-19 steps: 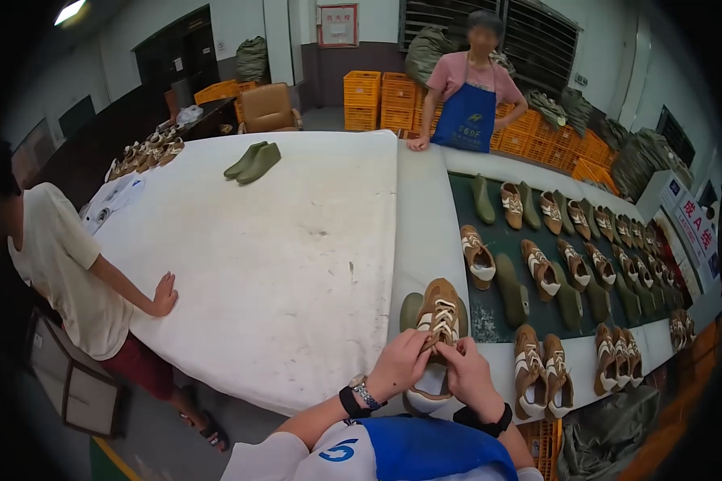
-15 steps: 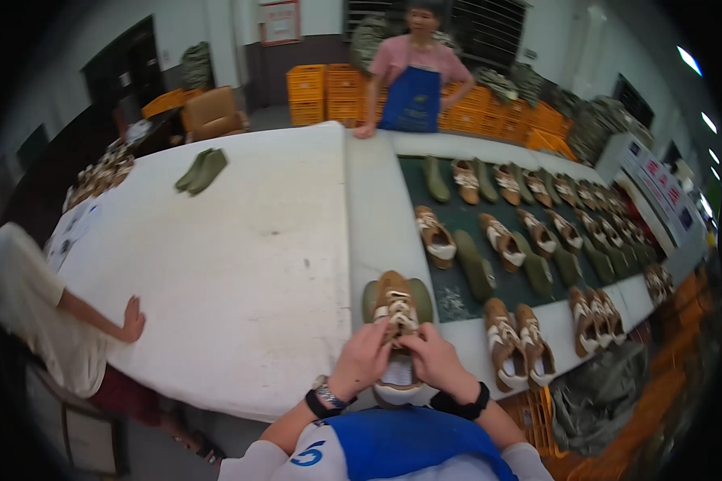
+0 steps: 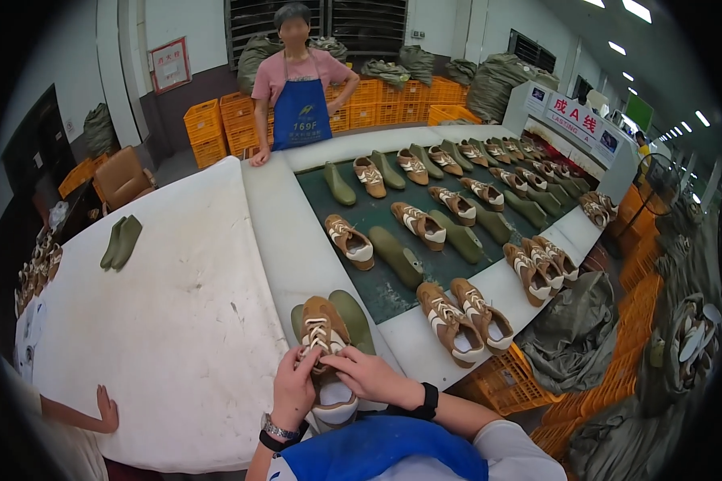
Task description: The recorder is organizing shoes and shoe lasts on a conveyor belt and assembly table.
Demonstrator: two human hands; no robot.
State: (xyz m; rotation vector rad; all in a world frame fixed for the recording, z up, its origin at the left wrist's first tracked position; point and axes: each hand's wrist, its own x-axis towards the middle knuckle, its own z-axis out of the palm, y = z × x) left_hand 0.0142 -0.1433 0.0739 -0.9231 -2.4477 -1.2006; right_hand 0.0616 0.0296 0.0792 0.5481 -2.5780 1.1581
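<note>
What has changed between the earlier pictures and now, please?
The view has swung right, so the table and its green lasts sit further left in the picture. Nothing was visibly taken up or let go: the left hand and right hand stay on the shoe. The other shoes look unmoved.

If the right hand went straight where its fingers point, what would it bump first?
Most likely the brown and white shoe, since the right hand seems to be touching it. Past that, the left hand looks next, though depth is unclear.
</note>
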